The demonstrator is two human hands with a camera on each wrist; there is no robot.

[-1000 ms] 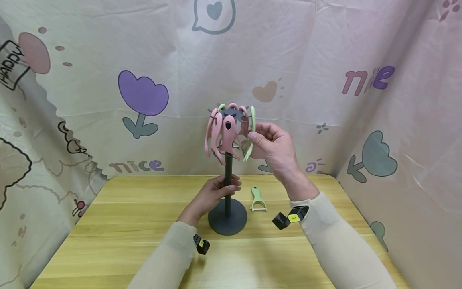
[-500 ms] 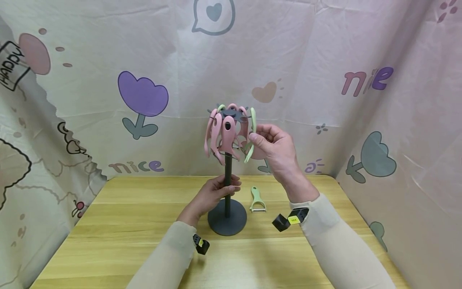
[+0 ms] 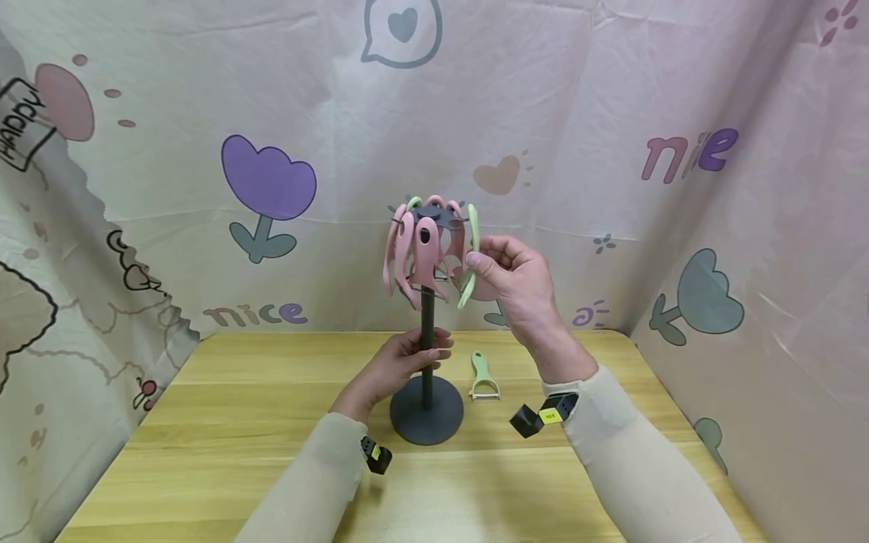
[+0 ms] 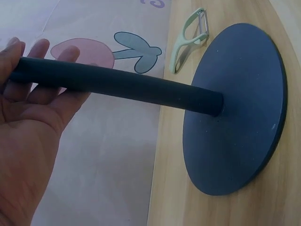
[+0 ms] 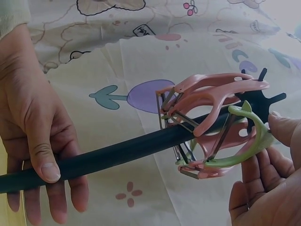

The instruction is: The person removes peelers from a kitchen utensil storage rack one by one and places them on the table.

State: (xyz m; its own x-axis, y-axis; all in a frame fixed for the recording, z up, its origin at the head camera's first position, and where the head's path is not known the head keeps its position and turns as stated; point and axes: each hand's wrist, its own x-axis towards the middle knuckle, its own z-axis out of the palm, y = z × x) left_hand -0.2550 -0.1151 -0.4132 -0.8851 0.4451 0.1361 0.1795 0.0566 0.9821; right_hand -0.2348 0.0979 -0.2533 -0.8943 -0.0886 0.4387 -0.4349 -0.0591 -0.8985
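Green, likely light and stiff, the peeler is at the stand's top, pinched safely mid-length by my right hand; my left hand grips the pole, toward the table's far edge.

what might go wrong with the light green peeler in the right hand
The right hand pinches the light-green Y-shaped peeler close beside the pink Y-shaped peelers, so their metal blades might snag.

If the pinch slips, it could drop onto the pale wooden table.

The left hand holds the dark round pole; if that grip loosens, a sideways nudge might make it wobble.
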